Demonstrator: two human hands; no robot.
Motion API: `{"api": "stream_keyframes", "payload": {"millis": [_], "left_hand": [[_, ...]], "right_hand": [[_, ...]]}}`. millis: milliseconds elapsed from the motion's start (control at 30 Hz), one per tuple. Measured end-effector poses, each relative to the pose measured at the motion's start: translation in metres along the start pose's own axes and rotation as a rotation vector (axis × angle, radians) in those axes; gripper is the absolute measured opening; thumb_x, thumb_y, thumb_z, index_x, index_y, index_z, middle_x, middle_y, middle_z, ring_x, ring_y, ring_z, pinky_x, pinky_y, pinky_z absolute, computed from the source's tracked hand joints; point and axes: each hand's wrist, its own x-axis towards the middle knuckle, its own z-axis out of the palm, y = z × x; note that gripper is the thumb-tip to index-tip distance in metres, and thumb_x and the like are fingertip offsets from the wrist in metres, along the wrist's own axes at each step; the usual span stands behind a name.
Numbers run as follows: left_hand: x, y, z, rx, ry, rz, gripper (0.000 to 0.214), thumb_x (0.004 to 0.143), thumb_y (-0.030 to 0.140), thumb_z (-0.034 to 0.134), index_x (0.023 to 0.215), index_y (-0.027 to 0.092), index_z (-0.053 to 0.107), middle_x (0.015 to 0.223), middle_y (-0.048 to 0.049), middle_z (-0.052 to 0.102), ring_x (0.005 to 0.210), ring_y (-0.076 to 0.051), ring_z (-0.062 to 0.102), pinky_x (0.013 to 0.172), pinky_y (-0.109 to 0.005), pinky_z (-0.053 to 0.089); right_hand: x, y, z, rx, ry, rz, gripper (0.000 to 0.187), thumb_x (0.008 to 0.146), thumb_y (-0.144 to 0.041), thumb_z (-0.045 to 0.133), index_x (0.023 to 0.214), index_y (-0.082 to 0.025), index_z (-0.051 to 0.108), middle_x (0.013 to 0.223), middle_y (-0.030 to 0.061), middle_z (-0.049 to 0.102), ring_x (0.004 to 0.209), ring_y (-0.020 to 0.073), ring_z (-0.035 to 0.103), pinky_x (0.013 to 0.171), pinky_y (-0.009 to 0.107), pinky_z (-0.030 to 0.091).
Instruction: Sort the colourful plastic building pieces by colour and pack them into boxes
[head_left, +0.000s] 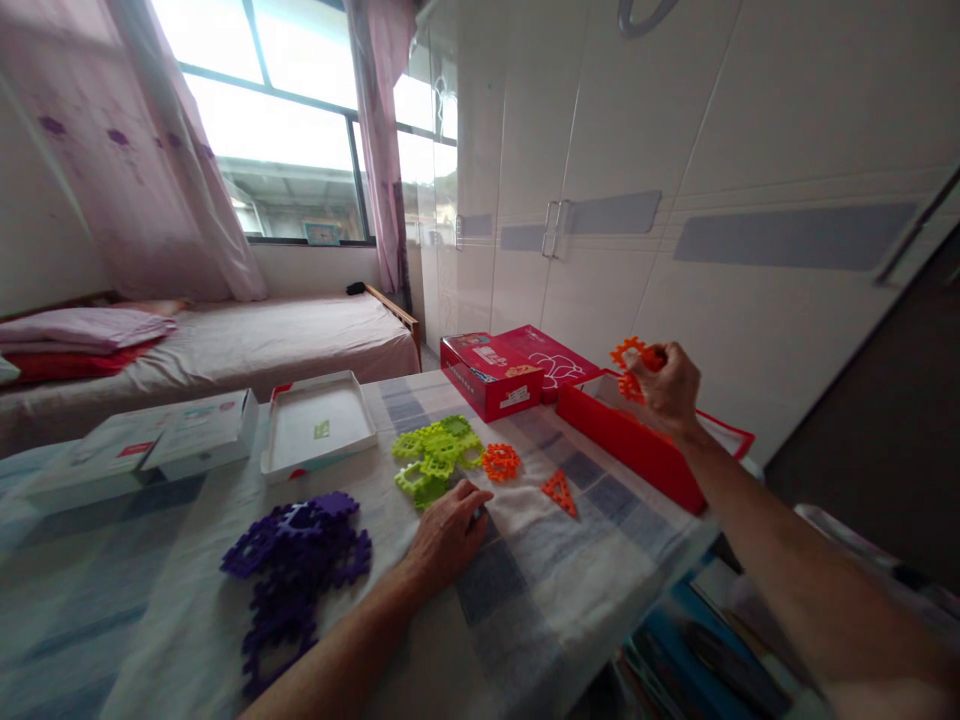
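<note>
My right hand is raised over a red box tray and is closed on orange toothed plastic pieces. My left hand rests on the checked tablecloth with its fingers curled; whether anything is under them is hidden. Just beyond it lie a pile of green toothed pieces, an orange round piece and an orange triangle piece. A heap of purple pieces lies to the left of my left forearm.
A closed red box and a red lid sit at the table's far side. A white tray and a white box lie at the left. A bed, a window and white wardrobes stand behind.
</note>
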Motion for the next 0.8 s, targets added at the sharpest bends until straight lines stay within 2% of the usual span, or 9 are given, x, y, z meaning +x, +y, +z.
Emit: {"api": "stream_keyframes", "payload": {"millis": [100,167,267,333,367,433,533,633,800], "left_hand": [[0.0,0.001,-0.001,0.005,0.001,-0.009,0.033,0.082,0.015,0.046,0.11,0.02,0.063,0.102,-0.0054,0.063,0.09,-0.017,0.061,0.082,-0.028,0.047],[0.0,0.0,-0.001,0.006,0.001,-0.007,0.033,0.082,0.015,0.046,0.11,0.02,0.063,0.102,-0.0055,0.063,0.09,-0.018,0.061,0.082,-0.028,0.047],[0.0,-0.001,-0.001,0.003,-0.002,0.005,0.033,0.082,0.015,0.046,0.11,0.02,0.063,0.103,-0.0054,0.063,0.09,-0.017,0.061,0.082,-0.028,0.047],[-0.001,-0.002,0.0,0.001,0.0,0.011,0.033,0.083,0.016,0.046,0.11,0.02,0.062,0.103,-0.0052,0.062,0.09,-0.017,0.061,0.082,-0.027,0.046],[-0.001,-0.002,0.001,0.002,0.002,0.011,0.032,0.083,0.016,0.045,0.11,0.02,0.062,0.103,-0.005,0.062,0.09,-0.016,0.061,0.082,-0.027,0.046],[-0.001,-0.002,0.001,0.006,-0.002,0.006,0.032,0.083,0.017,0.045,0.111,0.02,0.062,0.102,-0.0049,0.062,0.09,-0.016,0.061,0.082,-0.027,0.046],[0.001,0.003,-0.003,0.03,-0.032,-0.039,0.032,0.083,0.017,0.046,0.11,0.02,0.062,0.102,-0.0048,0.062,0.088,-0.016,0.061,0.081,-0.027,0.046],[0.012,0.013,-0.014,0.107,-0.101,-0.066,0.031,0.083,0.018,0.047,0.11,0.02,0.063,0.098,-0.0046,0.062,0.085,-0.017,0.061,0.079,-0.028,0.047],[0.047,0.027,-0.024,0.29,-0.104,0.105,0.034,0.081,0.023,0.053,0.115,0.022,0.058,0.12,-0.0076,0.055,0.108,-0.022,0.053,0.091,-0.034,0.044]], "right_hand": [[0.017,0.03,0.001,-0.198,-0.098,0.037,0.037,0.072,-0.048,0.059,0.089,-0.015,0.06,0.088,0.0122,0.061,0.079,0.0229,0.056,0.074,0.037,0.044],[0.009,0.033,0.001,-0.277,-0.106,-0.032,0.036,0.074,-0.044,0.057,0.093,-0.014,0.061,0.1,0.0169,0.06,0.092,0.0276,0.055,0.078,0.041,0.044],[-0.027,0.01,0.006,-0.196,-0.154,-0.268,0.027,0.081,-0.032,0.05,0.098,-0.015,0.061,0.107,0.0162,0.059,0.103,0.0269,0.052,0.088,0.04,0.041],[-0.058,-0.013,0.015,-0.061,-0.39,-0.36,0.024,0.085,-0.027,0.044,0.096,-0.018,0.063,0.102,0.0112,0.063,0.097,0.0214,0.056,0.087,0.033,0.042],[-0.074,-0.023,0.021,-0.023,-0.539,-0.339,0.023,0.085,-0.027,0.043,0.095,-0.02,0.064,0.099,0.0084,0.064,0.09,0.0192,0.058,0.084,0.031,0.042],[-0.101,-0.034,0.038,0.013,-0.666,-0.237,0.022,0.084,-0.025,0.045,0.09,-0.022,0.065,0.094,0.0053,0.067,0.086,0.0174,0.06,0.081,0.028,0.043],[-0.127,-0.031,0.062,0.004,-0.676,-0.109,0.022,0.081,-0.022,0.045,0.085,-0.02,0.067,0.088,0.0068,0.07,0.082,0.0187,0.063,0.076,0.028,0.044],[-0.134,-0.017,0.075,0.014,-0.654,0.003,0.026,0.081,-0.023,0.044,0.088,-0.018,0.068,0.088,0.0083,0.071,0.081,0.0205,0.064,0.074,0.029,0.045],[-0.13,-0.006,0.077,0.106,-0.657,0.058,0.027,0.078,-0.026,0.044,0.089,-0.019,0.068,0.09,0.006,0.071,0.082,0.0183,0.064,0.077,0.028,0.046]]}}
